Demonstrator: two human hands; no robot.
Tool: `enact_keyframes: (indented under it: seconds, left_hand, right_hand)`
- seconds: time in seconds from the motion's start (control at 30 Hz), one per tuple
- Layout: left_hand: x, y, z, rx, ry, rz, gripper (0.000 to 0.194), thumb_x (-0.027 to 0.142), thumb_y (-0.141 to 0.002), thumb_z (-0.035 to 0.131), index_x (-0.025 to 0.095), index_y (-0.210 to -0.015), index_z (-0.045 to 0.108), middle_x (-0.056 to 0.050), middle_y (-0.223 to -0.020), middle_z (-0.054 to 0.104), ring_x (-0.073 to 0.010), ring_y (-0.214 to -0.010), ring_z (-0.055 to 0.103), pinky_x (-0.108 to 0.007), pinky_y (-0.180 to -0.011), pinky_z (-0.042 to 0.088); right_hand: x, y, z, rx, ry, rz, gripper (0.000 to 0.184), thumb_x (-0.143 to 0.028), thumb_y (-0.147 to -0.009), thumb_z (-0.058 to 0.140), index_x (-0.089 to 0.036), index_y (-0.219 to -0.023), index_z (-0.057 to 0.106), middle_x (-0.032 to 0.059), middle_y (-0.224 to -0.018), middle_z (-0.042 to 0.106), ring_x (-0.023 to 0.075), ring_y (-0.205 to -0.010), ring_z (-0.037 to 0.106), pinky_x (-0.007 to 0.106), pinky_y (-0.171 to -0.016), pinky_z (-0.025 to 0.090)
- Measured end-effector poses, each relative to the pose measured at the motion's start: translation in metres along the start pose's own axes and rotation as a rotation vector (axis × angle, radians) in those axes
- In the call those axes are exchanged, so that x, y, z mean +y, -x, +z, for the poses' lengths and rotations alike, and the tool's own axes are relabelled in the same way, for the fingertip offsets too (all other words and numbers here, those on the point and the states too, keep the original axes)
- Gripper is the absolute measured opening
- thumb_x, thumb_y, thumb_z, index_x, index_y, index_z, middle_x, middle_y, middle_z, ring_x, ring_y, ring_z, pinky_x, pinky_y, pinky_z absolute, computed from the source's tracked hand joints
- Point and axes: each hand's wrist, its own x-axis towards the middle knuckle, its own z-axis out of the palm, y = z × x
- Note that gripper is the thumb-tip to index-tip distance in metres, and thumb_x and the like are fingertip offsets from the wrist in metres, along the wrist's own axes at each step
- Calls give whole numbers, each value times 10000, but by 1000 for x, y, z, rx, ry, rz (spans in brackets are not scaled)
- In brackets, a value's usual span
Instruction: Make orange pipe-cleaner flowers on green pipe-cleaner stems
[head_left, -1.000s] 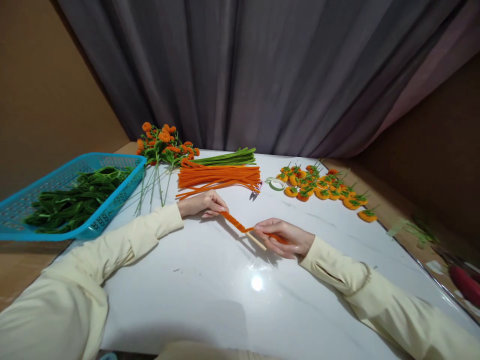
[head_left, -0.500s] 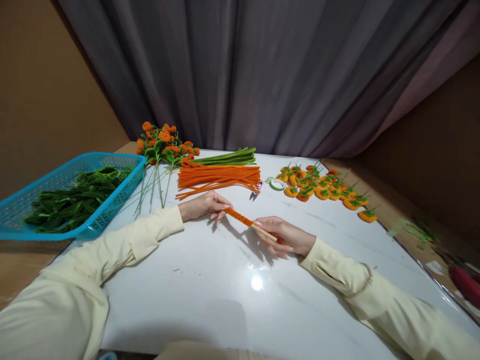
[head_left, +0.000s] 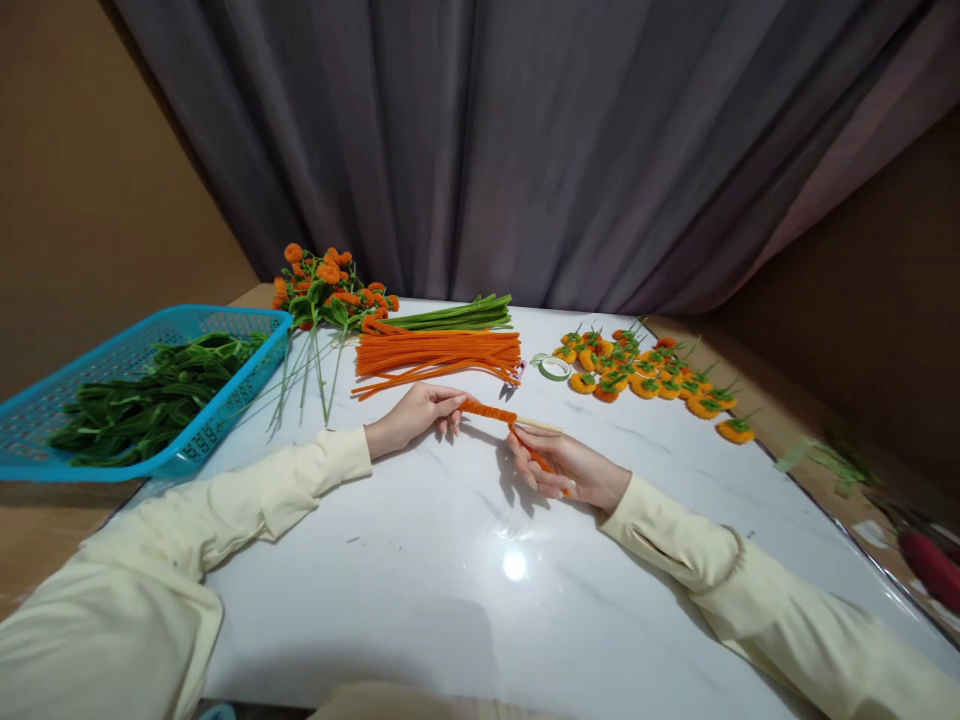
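Note:
A thin pale wooden stick point(head_left: 538, 424) is held above the table, most of its left part wrapped in coils of orange pipe cleaner point(head_left: 487, 410). My left hand point(head_left: 420, 412) pinches the coiled end between thumb and fingers. Fingers of my right hand point(head_left: 562, 465) are closed on the loose tail of the pipe cleaner, which runs down from the coil into the palm. The bare end of the stick passes just above that hand. Behind both hands lies a bundle of orange pipe cleaners point(head_left: 439, 354), with green pipe cleaners point(head_left: 457, 317) beyond it.
A blue basket point(head_left: 161, 465) of green fuzzy leaves stands at the left. Orange flowers on stems point(head_left: 326, 275) lie behind it. Small scissors point(head_left: 516, 376) and a tape roll point(head_left: 555, 369) sit mid-table. Several orange-yellow flower heads point(head_left: 645, 385) spread at the right, near red-handled pliers point(head_left: 930, 570).
The stick has turned from a downward slant to nearly level. My right hand has shifted from the stick to the pipe cleaner's tail, now visible below the stick.

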Motion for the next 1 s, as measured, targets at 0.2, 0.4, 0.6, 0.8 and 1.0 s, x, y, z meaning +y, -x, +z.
enact_keyframes:
  seconds: [0.2, 0.4, 0.6, 0.8, 1.0]
  left_hand:
    - [-4, 3, 5, 101, -216, 72, 254, 308, -800, 570, 80, -833, 675, 30, -478, 515, -78, -407, 478, -184, -421, 392]
    - [3, 4, 1, 82, -397, 137, 276, 245, -810, 499, 121, -579, 585, 48, -398, 444, -68, -378, 405, -183, -436, 333]
    - [10, 1, -7, -25, -431, 91, 208, 166, -719, 530, 110, -523, 574, 53, -388, 411, -53, -395, 313, -181, -412, 227]
    - [14, 0, -15, -112, -440, 50, 156, 202, -682, 579, 88, -608, 654, 25, -443, 473, -65, -440, 342, -182, -413, 232]
    - [20, 1, -23, -352, -348, -70, 260, 306, -690, 629, 114, -517, 604, 52, -372, 318, -44, -374, 209, -204, -365, 130]
  right_hand:
    - [0, -3, -4, 14, -61, 27, 225, -211, -917, 395, -135, -741, 514, 18, -552, 631, 5, -253, 235, 113, -291, 322]
    - [-2, -3, -4, -1, -47, 79, 200, -169, -892, 419, -97, -792, 576, 35, -546, 636, 0, -254, 209, 107, -276, 290]
    - [-3, 1, -1, -37, 29, 138, 283, -178, -901, 378, -61, -825, 624, 30, -517, 626, 3, -232, 198, 121, -261, 298]
    - [-5, 4, -4, -72, 79, 183, 283, -208, -888, 404, -61, -837, 640, 22, -489, 619, 8, -207, 189, 120, -228, 290]
    - [-8, 9, -1, -131, 163, 217, 256, -230, -869, 468, -88, -704, 603, 5, -446, 595, 17, -192, 214, 123, -200, 278]
